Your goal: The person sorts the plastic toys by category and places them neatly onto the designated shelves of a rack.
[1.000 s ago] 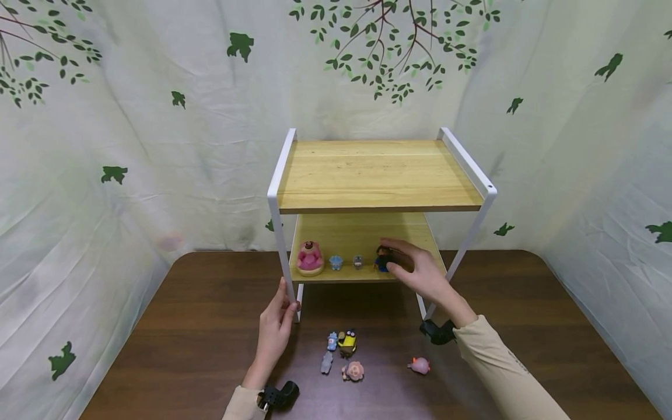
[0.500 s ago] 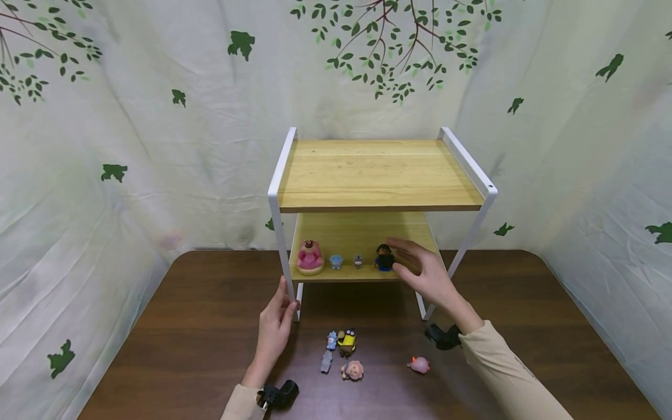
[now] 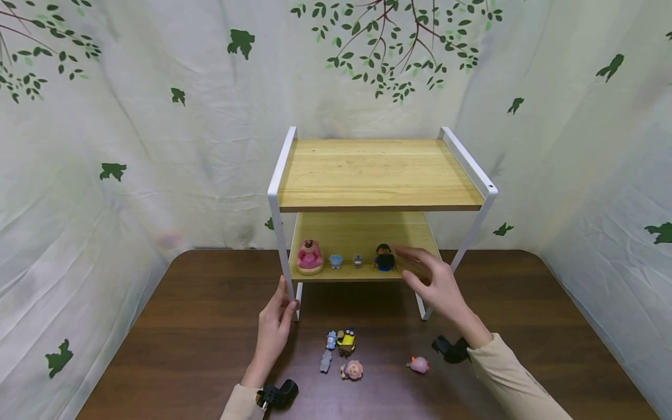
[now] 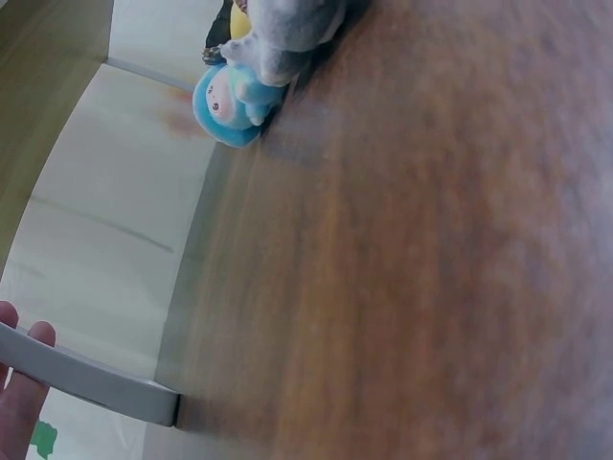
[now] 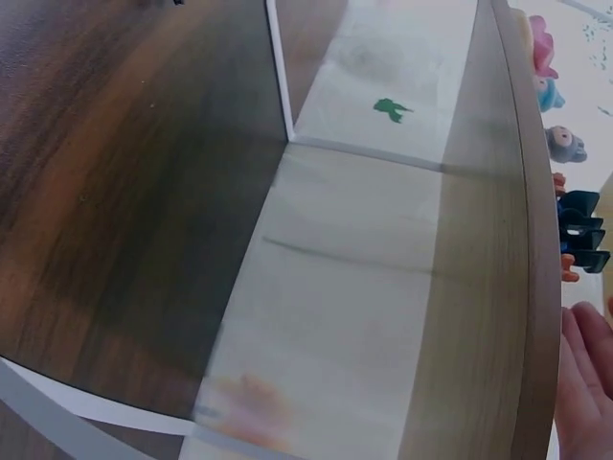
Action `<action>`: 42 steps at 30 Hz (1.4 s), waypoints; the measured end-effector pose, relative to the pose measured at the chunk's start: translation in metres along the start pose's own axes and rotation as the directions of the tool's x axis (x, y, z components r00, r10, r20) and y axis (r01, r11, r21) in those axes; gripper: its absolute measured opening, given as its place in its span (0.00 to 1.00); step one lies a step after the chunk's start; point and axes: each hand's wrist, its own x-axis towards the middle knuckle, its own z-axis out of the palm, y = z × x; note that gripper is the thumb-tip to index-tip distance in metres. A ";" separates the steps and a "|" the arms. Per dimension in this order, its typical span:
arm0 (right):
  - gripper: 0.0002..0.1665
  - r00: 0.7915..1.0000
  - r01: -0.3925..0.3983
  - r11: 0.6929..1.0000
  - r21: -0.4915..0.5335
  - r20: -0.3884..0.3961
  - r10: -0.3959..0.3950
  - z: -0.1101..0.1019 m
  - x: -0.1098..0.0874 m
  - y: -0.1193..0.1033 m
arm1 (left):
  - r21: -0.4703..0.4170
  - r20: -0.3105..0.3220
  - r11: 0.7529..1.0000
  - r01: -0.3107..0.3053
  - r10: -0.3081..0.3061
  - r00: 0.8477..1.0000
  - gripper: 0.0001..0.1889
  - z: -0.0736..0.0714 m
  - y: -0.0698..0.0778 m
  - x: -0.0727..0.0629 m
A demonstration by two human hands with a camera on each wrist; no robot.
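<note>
My left hand (image 3: 275, 319) grips the white front leg (image 3: 286, 256) of a two-tier shelf at its left side; in the left wrist view fingertips (image 4: 40, 333) show around the white frame. On the lower board (image 3: 362, 227) a dark-haired figurine (image 3: 385, 258) in black and blue stands at the right of a row. Beside it, my right hand (image 3: 441, 286) has its fingers apart and loosely bent, holding nothing. Left of that figurine stand a small grey figurine (image 3: 357, 261), a light-blue figurine (image 3: 336, 261) and a pink bear figurine (image 3: 310, 258).
On the brown table (image 3: 210, 326) before the shelf lie a yellow-and-brown figurine (image 3: 346, 342), a blue one (image 3: 331, 340), a grey one (image 3: 326, 361) and a pinkish one (image 3: 352, 370). A pink round toy (image 3: 419, 364) lies further right. The upper board (image 3: 378, 175) overhangs the row.
My right hand has let go of the dark-haired figurine and drawn back to the right, leaving it standing on the lower board. The left hand keeps its grip on the leg.
</note>
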 end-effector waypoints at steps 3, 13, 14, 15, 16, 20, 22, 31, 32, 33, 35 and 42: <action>0.23 0.999 0.029 1.000 -0.001 -0.020 -0.029 0.001 -0.005 0.009 | -0.006 -0.011 1.000 -0.007 0.007 1.000 0.45 0.001 -0.001 0.000; 0.25 0.997 0.061 0.996 0.070 -0.041 -0.058 0.002 -0.023 0.037 | 0.005 -0.030 1.000 -0.028 0.028 0.999 0.43 -0.001 0.015 0.006; 0.25 0.997 0.065 0.995 0.075 -0.040 -0.062 0.001 -0.025 0.037 | 0.004 -0.028 1.000 -0.028 0.028 0.999 0.43 -0.002 0.019 0.008; 0.25 0.997 0.068 0.995 0.080 -0.040 -0.064 0.001 -0.026 0.037 | 0.004 -0.027 1.000 -0.028 0.028 0.999 0.42 -0.003 0.024 0.009; 0.25 0.997 0.070 0.994 0.080 -0.042 -0.067 0.001 -0.027 0.036 | 0.004 -0.026 1.000 -0.029 0.029 0.999 0.42 -0.004 0.028 0.011; 0.24 0.996 0.077 0.995 0.071 -0.054 -0.073 0.000 -0.031 0.034 | 0.004 -0.025 1.000 -0.030 0.030 0.999 0.42 -0.007 0.035 0.014; 0.23 0.995 0.078 0.995 0.061 -0.062 -0.074 0.000 -0.033 0.034 | 0.003 -0.026 0.999 -0.032 0.032 0.999 0.42 -0.007 0.035 0.014; 0.21 0.997 0.068 0.997 0.037 -0.051 -0.066 0.000 -0.039 0.018 | 0.000 -0.030 1.000 -0.031 0.031 0.999 0.41 -0.006 0.033 0.014; 0.20 0.997 0.065 0.997 0.038 -0.043 -0.063 0.000 -0.039 0.014 | 0.000 -0.029 1.000 -0.030 0.030 0.999 0.41 -0.006 0.033 0.014; 0.20 0.997 0.066 0.997 0.039 -0.035 -0.064 0.000 -0.039 0.010 | 0.000 -0.028 1.000 -0.030 0.030 0.999 0.41 -0.006 0.033 0.013; 0.18 0.999 0.053 0.998 0.039 -0.015 -0.052 0.000 -0.039 0.004 | 0.002 -0.027 1.000 -0.030 0.030 0.999 0.42 -0.006 0.033 0.013; 0.20 0.999 0.023 0.999 0.038 0.033 -0.024 0.005 -0.051 0.030 | 0.007 -0.027 0.999 -0.032 0.032 0.999 0.42 -0.006 0.033 0.013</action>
